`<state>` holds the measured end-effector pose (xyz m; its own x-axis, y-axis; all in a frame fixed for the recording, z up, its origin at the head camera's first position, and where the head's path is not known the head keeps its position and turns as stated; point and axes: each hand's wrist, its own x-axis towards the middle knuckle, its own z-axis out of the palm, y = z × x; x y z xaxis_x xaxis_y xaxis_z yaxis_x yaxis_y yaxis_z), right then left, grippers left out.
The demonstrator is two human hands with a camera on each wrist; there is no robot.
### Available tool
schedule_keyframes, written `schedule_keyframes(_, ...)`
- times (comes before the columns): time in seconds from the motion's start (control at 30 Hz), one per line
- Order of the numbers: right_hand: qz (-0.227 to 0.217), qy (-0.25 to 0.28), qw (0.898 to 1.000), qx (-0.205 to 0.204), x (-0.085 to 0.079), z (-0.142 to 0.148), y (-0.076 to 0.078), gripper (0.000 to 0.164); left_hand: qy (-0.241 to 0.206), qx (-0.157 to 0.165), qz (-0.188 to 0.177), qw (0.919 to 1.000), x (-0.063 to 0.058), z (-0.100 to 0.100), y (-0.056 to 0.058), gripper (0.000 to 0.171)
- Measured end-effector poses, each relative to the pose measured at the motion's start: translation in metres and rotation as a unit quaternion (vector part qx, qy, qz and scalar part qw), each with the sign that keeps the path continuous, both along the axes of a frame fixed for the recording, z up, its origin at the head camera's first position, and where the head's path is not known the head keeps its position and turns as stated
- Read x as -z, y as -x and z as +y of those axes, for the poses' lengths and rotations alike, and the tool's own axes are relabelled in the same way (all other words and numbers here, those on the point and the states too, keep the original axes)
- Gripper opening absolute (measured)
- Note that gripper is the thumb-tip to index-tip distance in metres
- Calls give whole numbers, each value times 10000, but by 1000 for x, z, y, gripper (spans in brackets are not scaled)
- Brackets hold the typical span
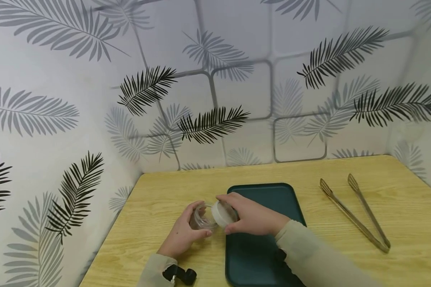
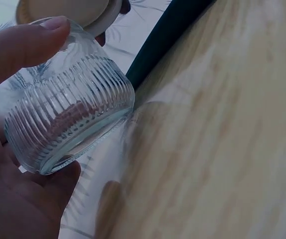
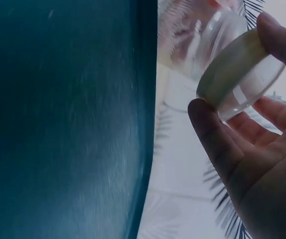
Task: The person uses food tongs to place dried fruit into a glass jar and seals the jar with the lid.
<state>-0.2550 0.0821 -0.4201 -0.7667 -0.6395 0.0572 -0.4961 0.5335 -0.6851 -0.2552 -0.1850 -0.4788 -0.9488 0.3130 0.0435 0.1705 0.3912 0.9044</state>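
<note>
My left hand (image 1: 182, 232) grips a clear glass jar (image 2: 68, 109) with ribbed sides, fingers and thumb around it. The jar is tilted, its mouth towards the right hand. A pale, round lid (image 1: 222, 214) with a clear part on one face is held by its edge between the thumb and fingers of my right hand (image 1: 253, 215). In the right wrist view the lid (image 3: 235, 69) is off the jar and close beside its rim. Both hands are above the table, the right one over the left edge of a dark green tray (image 1: 251, 255).
Metal tongs (image 1: 355, 221) lie spread on the wood-patterned table (image 1: 161, 199), right of the tray. Behind the table and along its left side stands a pale wall (image 1: 237, 95) with a leaf pattern. Black wrist straps sit on both sleeves.
</note>
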Motion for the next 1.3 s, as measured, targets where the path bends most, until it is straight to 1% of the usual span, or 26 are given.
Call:
schedule_keyframes(0.1,94,-69,9999,5,3,-12,2,88,5,25,-17,10000,-1,1,-1,90)
schedule_keyframes(0.17,92,-108,9999,80,5,-17,4,88,23,42,-23,10000,-2,1,-2,90)
schedule_keyframes(0.3,50,-105,9998,184,5,-24,5,90,-39,181,-51,9998,-3,2,-3,89)
schedule_keyframes(0.37,100,-130,9998,116,4,-26,6,90,-91,292,-92,9995,-2,2,-2,88)
schedule_keyframes(0.5,353,-248,9990,-123,4,-31,8,89,-118,441,-132,9989,-2,2,-2,89)
schedule_keyframes(0.63,620,-380,9970,-260,5,-34,9,85,-92,483,-125,9987,-1,1,-2,87)
schedule_keyframes(0.7,703,-448,9962,-252,6,-35,9,82,-99,515,-112,9986,-1,1,-3,85)
schedule_keyframes(0.77,722,-507,9960,-156,8,-36,9,79,-121,542,-109,9984,-1,1,-3,84)
schedule_keyframes(0.93,634,-611,9957,289,7,-40,7,79,-245,524,-146,9982,2,2,-3,82)
schedule_keyframes(1.13,722,-758,9916,762,3,-45,4,78,-362,555,-72,9978,2,2,-2,82)
schedule_keyframes(1.23,739,-824,9897,905,-1,-48,3,77,-380,546,-28,9978,2,2,-2,82)
schedule_keyframes(1.3,781,-847,9896,861,-3,-49,2,76,-251,446,52,9987,1,2,-3,83)
